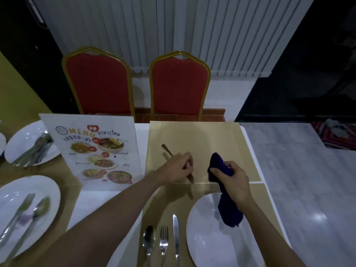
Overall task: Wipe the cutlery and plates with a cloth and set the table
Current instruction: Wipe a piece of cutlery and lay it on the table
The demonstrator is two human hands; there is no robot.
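One setting laid near, starting the second.
Pinching a utensil in left hand low over far placemat; clutching purple cloth in right hand above near plate. Next, likely: laying utensil straight.

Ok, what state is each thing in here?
Left grip: holds utensil.
Utensil: slanted over far placemat.
Right grip: holds cloth.
Cloth: bunched, hanging over near plate.
Spoon, fork, knife: laid side by side beside it.
Left plate: carries cutlery pair.
Far-left plate: carries cutlery pile.
Menu card: upright.
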